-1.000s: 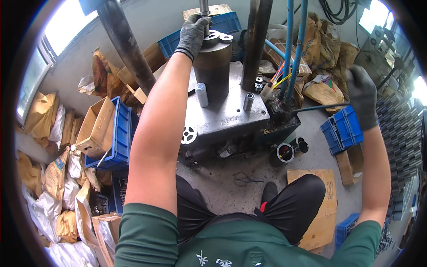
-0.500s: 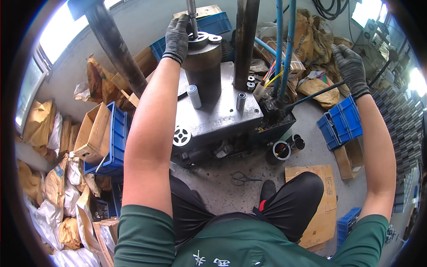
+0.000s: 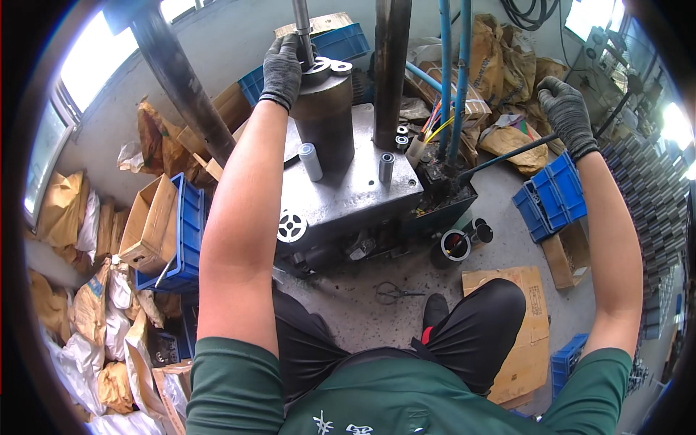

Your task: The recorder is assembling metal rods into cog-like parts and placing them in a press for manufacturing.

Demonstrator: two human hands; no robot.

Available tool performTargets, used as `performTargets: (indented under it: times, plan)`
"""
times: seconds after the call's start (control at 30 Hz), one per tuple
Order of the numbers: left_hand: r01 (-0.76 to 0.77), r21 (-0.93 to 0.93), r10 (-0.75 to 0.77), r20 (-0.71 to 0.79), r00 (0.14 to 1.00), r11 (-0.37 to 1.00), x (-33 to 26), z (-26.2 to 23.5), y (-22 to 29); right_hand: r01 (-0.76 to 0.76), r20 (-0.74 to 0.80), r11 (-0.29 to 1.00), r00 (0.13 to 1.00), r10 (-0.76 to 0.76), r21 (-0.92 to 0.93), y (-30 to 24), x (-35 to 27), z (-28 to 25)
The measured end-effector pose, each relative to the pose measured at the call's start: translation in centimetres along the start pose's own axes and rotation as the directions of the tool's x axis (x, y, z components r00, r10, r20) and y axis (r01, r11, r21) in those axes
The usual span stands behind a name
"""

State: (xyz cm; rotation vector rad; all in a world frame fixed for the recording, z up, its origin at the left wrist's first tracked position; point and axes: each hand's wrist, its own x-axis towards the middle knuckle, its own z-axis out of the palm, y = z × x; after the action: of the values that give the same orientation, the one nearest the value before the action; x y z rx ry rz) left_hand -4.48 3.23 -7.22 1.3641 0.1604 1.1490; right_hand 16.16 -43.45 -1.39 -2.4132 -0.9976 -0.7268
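Observation:
My left hand (image 3: 281,72), in a grey glove, is closed against the lower part of an upright metal rod (image 3: 302,30); the thumb side is hidden. Beneath the rod is a spoked metal wheel (image 3: 319,67) on top of a dark steel cylinder (image 3: 323,123). A small metal ring (image 3: 341,67) lies beside the wheel. Out to the right, my gloved right hand (image 3: 568,116) hovers over or rests on a long dark lever (image 3: 507,155). Its fingers reach past the bar, slightly bent, not wrapped round it.
The steel machine table (image 3: 348,194) bears a grey roller (image 3: 310,161), a short metal sleeve (image 3: 386,167) and another spoked wheel (image 3: 291,226). Dark columns (image 3: 392,72) and blue pipes (image 3: 462,80) rise behind. Blue crates (image 3: 190,232) stand left; scissors (image 3: 395,293) lie on the floor.
The view has shifted slightly, so the machine sits a little further left. My right hand's fingers look a bit more bent. My left hand stays at the rod.

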Motion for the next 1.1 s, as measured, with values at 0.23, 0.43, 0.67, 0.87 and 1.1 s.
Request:
performTargets:
  times: [0.23,0.43,0.67,0.87,1.1]
  plan:
    - [-0.037,0.169,0.052,-0.083,0.995,0.985,-0.2,0.0,-0.2,0.008,-0.016,1.000,1.000,-0.008,-0.016,0.4,-0.7,0.0]
    - [-0.114,0.930,0.127,0.074,0.989,0.349,-0.2,1.6,0.4,0.004,-0.011,1.000,1.000,-0.004,0.020,0.8,-1.5,-0.5]
    - [-0.069,0.906,0.064,0.046,0.997,0.418,-0.3,0.8,0.3,0.179,0.005,0.962,0.983,-0.185,0.205,-1.8,-7.7,-2.6]
    - [-0.032,0.891,0.008,0.032,0.999,0.452,-0.4,1.4,0.9,0.539,0.123,0.842,0.836,-0.535,0.003,-6.8,-19.3,-5.1]
    - [-0.028,0.757,-0.029,0.062,0.998,0.653,-0.3,0.9,0.1,0.561,-0.086,0.777,0.822,-0.562,0.286,-14.6,-18.5,3.4]
